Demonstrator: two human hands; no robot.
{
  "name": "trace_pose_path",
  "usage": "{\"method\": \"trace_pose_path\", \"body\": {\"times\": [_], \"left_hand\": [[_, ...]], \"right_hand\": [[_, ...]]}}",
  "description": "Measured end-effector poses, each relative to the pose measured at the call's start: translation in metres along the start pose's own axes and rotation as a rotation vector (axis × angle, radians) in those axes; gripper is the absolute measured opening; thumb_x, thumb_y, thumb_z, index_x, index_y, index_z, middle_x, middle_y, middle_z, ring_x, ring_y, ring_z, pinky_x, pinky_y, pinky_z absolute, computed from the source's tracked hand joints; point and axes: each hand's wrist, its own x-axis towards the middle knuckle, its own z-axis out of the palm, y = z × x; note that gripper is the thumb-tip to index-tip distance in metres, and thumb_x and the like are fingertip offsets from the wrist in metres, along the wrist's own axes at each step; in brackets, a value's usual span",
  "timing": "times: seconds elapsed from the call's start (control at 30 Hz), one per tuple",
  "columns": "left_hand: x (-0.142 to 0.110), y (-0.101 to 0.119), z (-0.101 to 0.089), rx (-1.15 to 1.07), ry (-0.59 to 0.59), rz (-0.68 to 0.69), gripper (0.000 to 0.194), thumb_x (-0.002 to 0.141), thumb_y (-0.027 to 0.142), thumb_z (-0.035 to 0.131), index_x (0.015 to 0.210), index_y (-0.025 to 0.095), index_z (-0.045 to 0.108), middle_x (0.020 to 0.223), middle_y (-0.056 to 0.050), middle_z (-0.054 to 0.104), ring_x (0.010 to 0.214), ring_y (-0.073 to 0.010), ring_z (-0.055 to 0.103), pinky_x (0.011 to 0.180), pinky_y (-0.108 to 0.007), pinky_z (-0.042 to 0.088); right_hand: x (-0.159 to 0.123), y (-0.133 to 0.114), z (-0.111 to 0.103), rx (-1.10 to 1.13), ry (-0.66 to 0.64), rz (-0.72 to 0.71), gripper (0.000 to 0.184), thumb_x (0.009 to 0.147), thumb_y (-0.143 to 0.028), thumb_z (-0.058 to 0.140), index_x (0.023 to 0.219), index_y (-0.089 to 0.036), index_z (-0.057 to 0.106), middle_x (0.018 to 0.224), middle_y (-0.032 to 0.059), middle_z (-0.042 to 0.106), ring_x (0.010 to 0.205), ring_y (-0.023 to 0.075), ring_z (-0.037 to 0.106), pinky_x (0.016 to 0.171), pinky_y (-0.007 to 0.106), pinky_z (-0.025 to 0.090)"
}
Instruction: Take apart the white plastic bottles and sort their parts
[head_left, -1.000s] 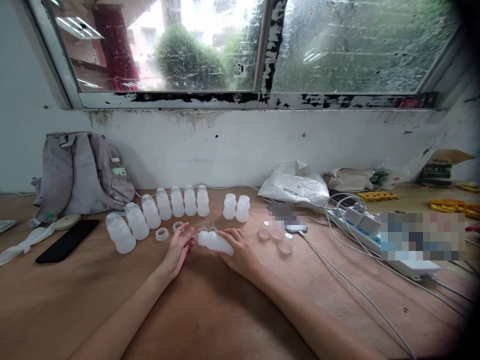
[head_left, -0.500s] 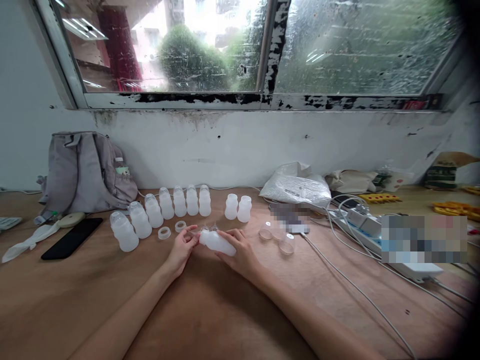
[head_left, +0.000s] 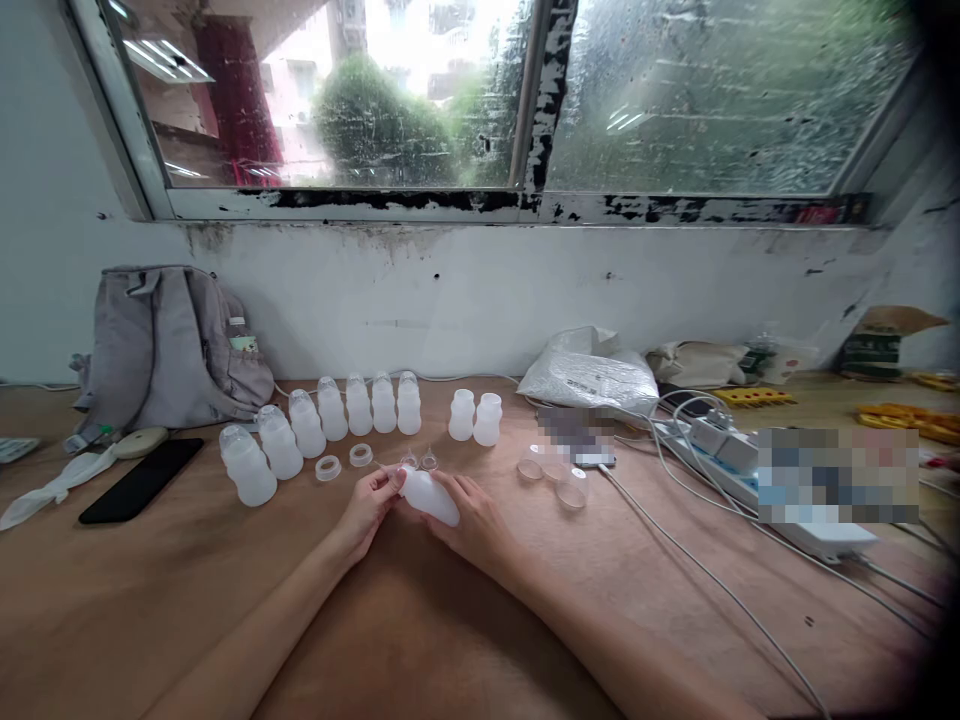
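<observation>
My right hand (head_left: 474, 515) is wrapped round a white plastic bottle (head_left: 430, 496) that lies on its side just above the brown table. My left hand (head_left: 367, 507) pinches at the bottle's neck end, fingers closed on a small clear part I cannot make out. Two clear nipples (head_left: 418, 460) stand just behind the bottle. A curved row of several capped bottles (head_left: 322, 420) stands behind my left hand. Two uncapped bottles (head_left: 474, 416) stand behind my right hand. Two white rings (head_left: 343, 461) lie near the row.
Clear caps (head_left: 553, 474) lie right of my hands. A grey backpack (head_left: 169, 345), a black phone (head_left: 141, 480) and a white glove sit at the left. A white bag (head_left: 591, 375), a power strip (head_left: 750, 470) and cables fill the right side by the wall.
The bottle has tilted, its base swinging toward me, and my left fingers have closed in on its neck. The camera view shifted slightly.
</observation>
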Motion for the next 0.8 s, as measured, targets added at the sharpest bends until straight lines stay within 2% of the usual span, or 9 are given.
{"method": "trace_pose_path", "body": {"times": [0.13,0.23,0.37,0.47,0.53,0.6,0.67,0.73,0.8], "left_hand": [[-0.002,0.001,0.001,0.051,-0.006,0.019,0.039,0.070,0.038,0.062,0.098,0.012,0.062,0.088,-0.008,0.063,0.079,-0.0163,0.055,0.073,-0.027,0.042],[-0.002,0.000,0.001,0.095,-0.001,0.033,0.040,0.070,0.038,0.062,0.099,0.011,0.062,0.086,-0.008,0.064,0.077,-0.0164,0.055,0.071,-0.027,0.042],[-0.001,0.002,0.002,0.115,0.034,0.090,0.038,0.070,0.038,0.062,0.096,0.011,0.062,0.089,-0.009,0.064,0.082,-0.0180,0.055,0.073,-0.027,0.042],[-0.003,0.005,0.006,0.104,0.021,0.141,0.040,0.068,0.037,0.063,0.100,0.013,0.060,0.098,-0.009,0.062,0.091,-0.0210,0.054,0.079,-0.029,0.041],[-0.007,0.006,0.011,0.110,-0.064,0.136,0.043,0.068,0.036,0.063,0.105,0.014,0.058,0.103,-0.010,0.060,0.097,-0.0226,0.052,0.083,-0.030,0.040],[-0.011,0.006,0.017,0.113,-0.141,0.109,0.044,0.069,0.036,0.063,0.107,0.015,0.056,0.106,-0.010,0.059,0.099,-0.0233,0.052,0.085,-0.032,0.040],[-0.014,0.005,0.021,0.087,-0.157,0.084,0.044,0.070,0.035,0.063,0.108,0.016,0.055,0.107,-0.010,0.059,0.098,-0.0233,0.053,0.085,-0.032,0.040],[-0.016,0.005,0.023,0.044,-0.131,0.051,0.044,0.070,0.034,0.062,0.110,0.017,0.052,0.107,-0.009,0.059,0.098,-0.0230,0.053,0.084,-0.032,0.041],[-0.016,0.007,0.023,0.000,-0.096,0.011,0.046,0.070,0.032,0.062,0.113,0.019,0.049,0.108,-0.008,0.058,0.099,-0.0226,0.053,0.083,-0.031,0.041]], "right_hand": [[0.001,-0.005,-0.007,0.249,-0.114,0.171,0.036,0.070,-0.036,0.058,0.103,-0.020,0.056,0.091,0.0037,0.063,0.079,0.0184,0.058,0.067,0.027,0.045],[0.003,-0.006,-0.011,0.444,-0.160,0.339,0.036,0.067,-0.040,0.061,0.095,-0.017,0.059,0.086,0.0040,0.063,0.074,0.0176,0.057,0.058,0.024,0.044],[0.006,-0.005,-0.013,0.706,-0.214,0.476,0.040,0.064,-0.041,0.064,0.094,-0.016,0.058,0.080,0.0039,0.061,0.064,0.0152,0.055,0.047,0.022,0.041],[0.008,-0.007,-0.014,1.044,-0.347,0.557,0.041,0.074,-0.048,0.050,0.098,-0.015,0.054,0.073,0.0046,0.060,0.057,0.0140,0.054,0.044,0.022,0.040],[0.008,-0.008,-0.015,1.194,-0.394,0.577,0.045,0.080,-0.052,0.037,0.097,-0.013,0.054,0.070,0.0054,0.059,0.055,0.0135,0.054,0.046,0.023,0.042],[0.009,-0.008,-0.013,1.209,-0.395,0.572,0.046,0.081,-0.052,0.033,0.095,-0.013,0.055,0.068,0.0052,0.058,0.055,0.0131,0.053,0.045,0.023,0.042],[0.009,-0.006,-0.010,1.115,-0.386,0.533,0.044,0.081,-0.051,0.035,0.091,-0.013,0.056,0.068,0.0042,0.056,0.055,0.0123,0.051,0.042,0.021,0.040],[0.009,-0.003,-0.007,0.914,-0.376,0.454,0.042,0.082,-0.049,0.036,0.085,-0.014,0.058,0.065,0.0024,0.053,0.051,0.0107,0.047,0.040,0.020,0.036],[0.010,0.002,-0.007,0.625,-0.289,0.331,0.039,0.082,-0.045,0.037,0.075,-0.015,0.060,0.064,0.0012,0.050,0.050,0.0095,0.045,0.044,0.021,0.036]]}}
